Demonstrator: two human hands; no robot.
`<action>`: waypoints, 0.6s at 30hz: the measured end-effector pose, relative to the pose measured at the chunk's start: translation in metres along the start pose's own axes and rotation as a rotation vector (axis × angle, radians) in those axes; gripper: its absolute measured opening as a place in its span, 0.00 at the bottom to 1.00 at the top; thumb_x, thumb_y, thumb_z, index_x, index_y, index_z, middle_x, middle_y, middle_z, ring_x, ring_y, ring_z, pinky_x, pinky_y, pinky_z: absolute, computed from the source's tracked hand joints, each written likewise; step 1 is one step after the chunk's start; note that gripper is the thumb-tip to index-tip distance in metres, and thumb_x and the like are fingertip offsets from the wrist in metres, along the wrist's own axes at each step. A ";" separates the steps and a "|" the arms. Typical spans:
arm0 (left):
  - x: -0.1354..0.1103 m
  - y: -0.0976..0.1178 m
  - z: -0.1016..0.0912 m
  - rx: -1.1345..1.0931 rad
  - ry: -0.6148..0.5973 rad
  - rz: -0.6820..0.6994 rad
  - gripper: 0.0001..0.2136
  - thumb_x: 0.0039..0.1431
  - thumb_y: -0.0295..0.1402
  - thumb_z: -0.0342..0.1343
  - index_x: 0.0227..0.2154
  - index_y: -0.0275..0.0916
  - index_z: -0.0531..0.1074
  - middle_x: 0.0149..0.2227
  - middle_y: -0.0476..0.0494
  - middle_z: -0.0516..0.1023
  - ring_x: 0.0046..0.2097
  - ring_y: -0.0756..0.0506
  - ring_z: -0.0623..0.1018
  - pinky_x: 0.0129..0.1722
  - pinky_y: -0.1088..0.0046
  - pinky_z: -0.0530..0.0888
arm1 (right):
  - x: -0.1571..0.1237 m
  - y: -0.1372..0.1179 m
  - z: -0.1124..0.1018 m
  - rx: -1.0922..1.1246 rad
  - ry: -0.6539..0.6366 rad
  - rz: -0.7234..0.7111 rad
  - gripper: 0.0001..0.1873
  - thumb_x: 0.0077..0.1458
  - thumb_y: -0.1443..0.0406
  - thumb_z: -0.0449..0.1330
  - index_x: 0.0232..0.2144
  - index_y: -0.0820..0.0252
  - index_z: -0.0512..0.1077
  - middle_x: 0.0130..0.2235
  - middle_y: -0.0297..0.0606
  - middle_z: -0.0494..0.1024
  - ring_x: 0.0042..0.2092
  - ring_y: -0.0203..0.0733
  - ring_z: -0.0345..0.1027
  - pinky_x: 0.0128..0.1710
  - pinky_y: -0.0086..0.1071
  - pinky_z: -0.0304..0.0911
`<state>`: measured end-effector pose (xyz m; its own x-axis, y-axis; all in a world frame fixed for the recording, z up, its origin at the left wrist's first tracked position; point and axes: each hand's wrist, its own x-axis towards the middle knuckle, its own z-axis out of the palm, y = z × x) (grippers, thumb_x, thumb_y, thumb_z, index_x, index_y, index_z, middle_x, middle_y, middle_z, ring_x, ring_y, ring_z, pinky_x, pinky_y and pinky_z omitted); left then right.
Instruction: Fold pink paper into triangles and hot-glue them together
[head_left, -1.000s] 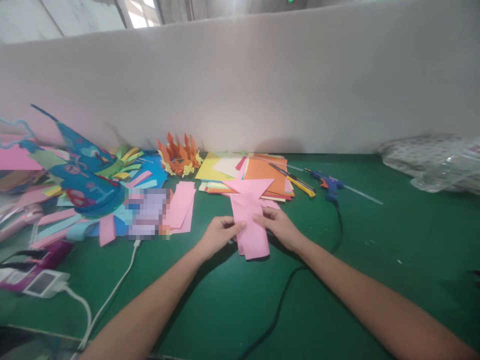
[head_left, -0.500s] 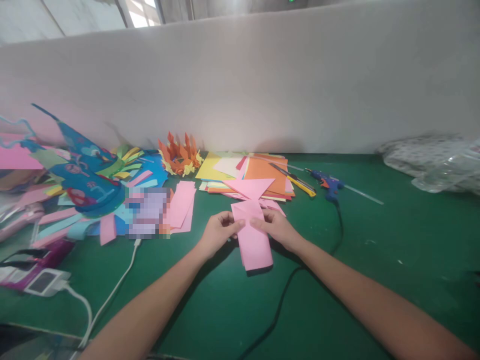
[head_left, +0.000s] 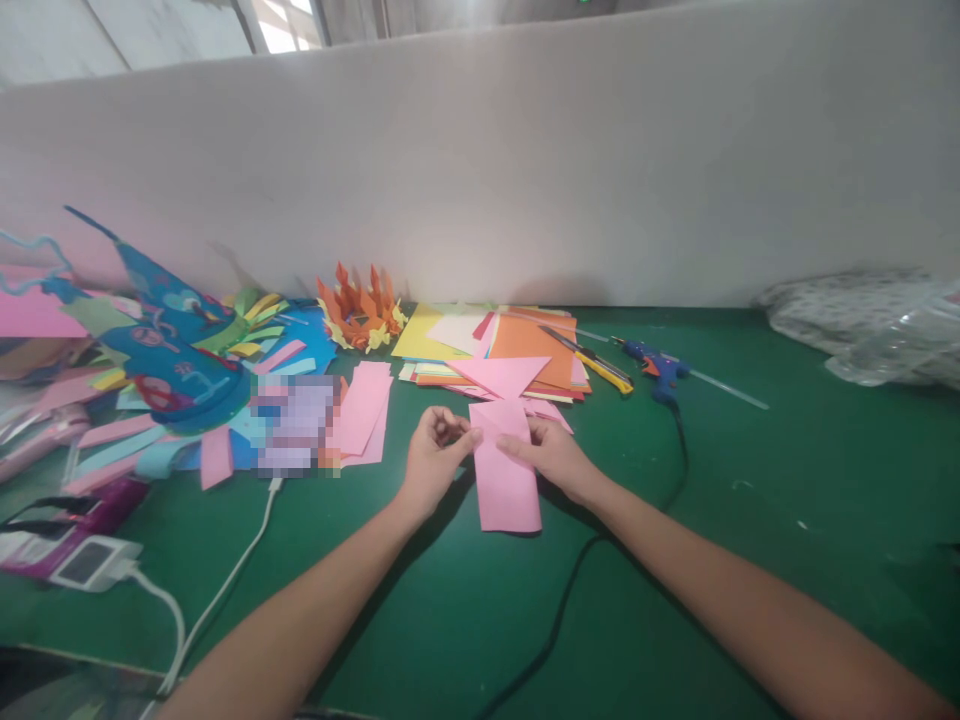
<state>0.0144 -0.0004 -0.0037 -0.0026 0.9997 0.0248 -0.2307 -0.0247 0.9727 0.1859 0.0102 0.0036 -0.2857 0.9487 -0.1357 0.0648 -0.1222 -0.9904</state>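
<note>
A folded pink paper (head_left: 510, 495) is held up over the green table, its long side running toward me. My right hand (head_left: 559, 455) grips its right edge, thumb on the front face and fingers behind. At the upper left edge, my left hand (head_left: 439, 455) has its fingers curled and its thumb tip against the paper; how firmly it pinches is hard to see. Just beyond the hands, a pink paper triangle (head_left: 502, 372) lies on a stack of coloured paper (head_left: 532, 350).
A yellow utility knife (head_left: 600, 368) rests by the stack, with a blue glue gun (head_left: 656, 368) and its black cord to the right. Leftward are pink paper strips (head_left: 365, 410), an orange paper crown (head_left: 361, 315), blue party hats (head_left: 176, 365) and a white cable (head_left: 240, 570).
The pink paper has turned slightly and now hangs straighter, its lower end a little farther from me. My left hand has shifted toward the paper's left edge, its thumb now less over the front.
</note>
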 end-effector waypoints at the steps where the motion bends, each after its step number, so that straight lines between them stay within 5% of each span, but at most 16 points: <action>1: 0.000 0.000 0.001 0.003 -0.002 0.006 0.19 0.43 0.36 0.65 0.26 0.39 0.57 0.28 0.54 0.69 0.29 0.54 0.70 0.30 0.79 0.68 | 0.000 -0.001 0.000 -0.004 0.004 0.005 0.23 0.38 0.51 0.67 0.31 0.64 0.76 0.29 0.38 0.79 0.29 0.40 0.70 0.27 0.31 0.65; 18: -0.002 0.000 0.001 0.163 0.036 0.087 0.11 0.45 0.35 0.63 0.33 0.38 0.74 0.36 0.45 0.75 0.37 0.49 0.73 0.38 0.75 0.71 | 0.000 -0.001 0.001 -0.050 0.046 0.001 0.21 0.40 0.52 0.67 0.32 0.63 0.76 0.28 0.36 0.77 0.30 0.40 0.69 0.27 0.31 0.63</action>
<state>0.0153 -0.0025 -0.0040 -0.0512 0.9931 0.1054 -0.0676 -0.1088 0.9918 0.1850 0.0098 0.0046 -0.2418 0.9609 -0.1347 0.1129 -0.1100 -0.9875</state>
